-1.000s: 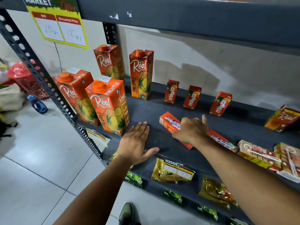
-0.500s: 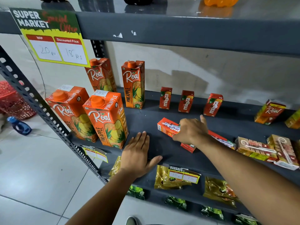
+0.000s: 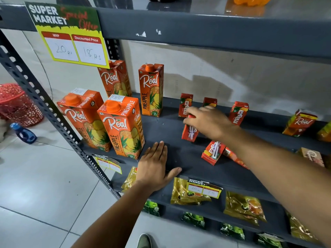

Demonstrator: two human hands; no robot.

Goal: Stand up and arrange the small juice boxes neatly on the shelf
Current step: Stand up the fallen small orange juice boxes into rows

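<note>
My right hand (image 3: 209, 122) grips a small red juice box (image 3: 189, 131) and holds it upright in the middle of the dark shelf (image 3: 179, 153). Behind it three small red Maaza boxes stand in a row: one at the left (image 3: 185, 104), one partly hidden by my hand (image 3: 210, 102), one at the right (image 3: 239, 113). Another small red box (image 3: 213, 153) lies flat nearer the front, with one more (image 3: 232, 156) beside it under my forearm. My left hand (image 3: 155, 167) rests flat on the shelf front, holding nothing.
Several tall Real pineapple cartons (image 3: 123, 126) stand at the shelf's left. Small Real boxes (image 3: 300, 122) and a lying beige box (image 3: 311, 156) are at the right. Snack packets (image 3: 189, 192) fill the lower shelf. A price sign (image 3: 71, 38) hangs above; a red basket (image 3: 16, 104) sits on the floor.
My right hand has lifted one small red box off its side and stood it upright further back. The left hand has stayed flat. The view has tilted up.
</note>
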